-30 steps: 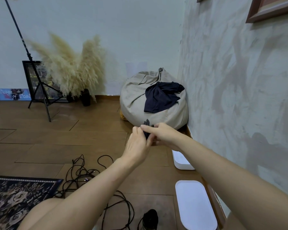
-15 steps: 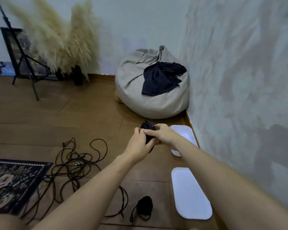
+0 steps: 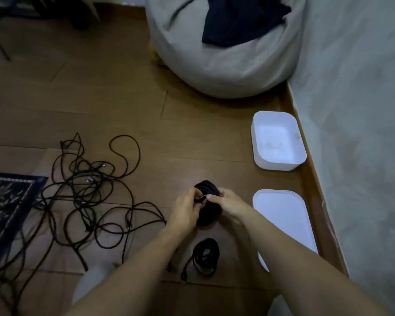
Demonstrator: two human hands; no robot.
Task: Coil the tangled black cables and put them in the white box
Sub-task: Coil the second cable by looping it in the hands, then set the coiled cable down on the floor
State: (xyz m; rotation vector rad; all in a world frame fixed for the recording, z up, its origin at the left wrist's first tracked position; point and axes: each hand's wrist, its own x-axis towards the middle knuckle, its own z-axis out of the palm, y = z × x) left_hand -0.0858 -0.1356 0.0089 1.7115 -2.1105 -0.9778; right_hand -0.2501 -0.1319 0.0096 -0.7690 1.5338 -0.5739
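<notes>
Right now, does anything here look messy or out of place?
Yes: a tangle of loose black cables sprawls over the brown wooden floor, and one coiled black cable lies outside the open white plastic box.

head view | from above — tilted steeply down | floor [image 3: 123, 92] close below

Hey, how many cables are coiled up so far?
2. The held coil is gripped between the left hand and right hand; the floor coil lies just below them in the picture. The box holds none. The tangle at left is loose.
</notes>
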